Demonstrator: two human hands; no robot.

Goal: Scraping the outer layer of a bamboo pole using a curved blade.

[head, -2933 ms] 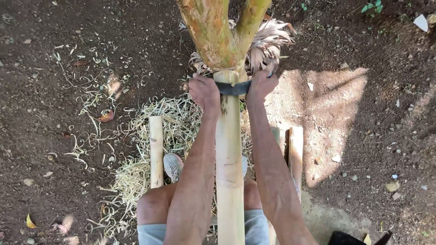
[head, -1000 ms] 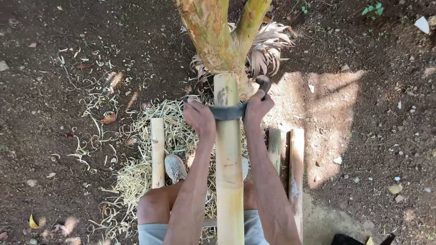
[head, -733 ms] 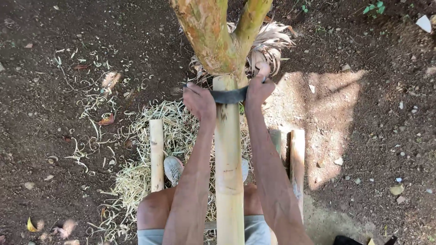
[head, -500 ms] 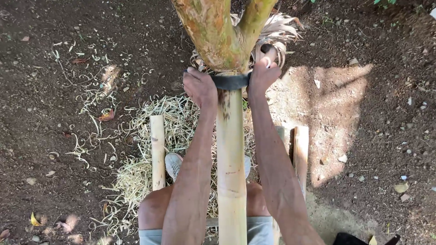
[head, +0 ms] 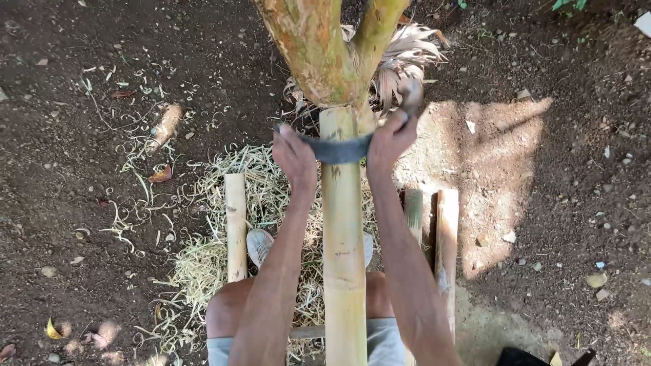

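Bamboo pole (head: 342,244): 1; 2 hands, left hand (head: 296,154), right hand (head: 389,139), grip 1 blade (head: 337,148).

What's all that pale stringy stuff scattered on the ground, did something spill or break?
Nothing looks broken. Pale shavings litter the soil under the bamboo pole, where both the left hand and right hand grip a dark blade laid across it.

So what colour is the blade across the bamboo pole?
Dark grey blade, clearest in the head view.

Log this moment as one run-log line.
left hand: grips blade end | right hand: grips other end | curved blade: across bamboo pole | pole: propped against tree fork
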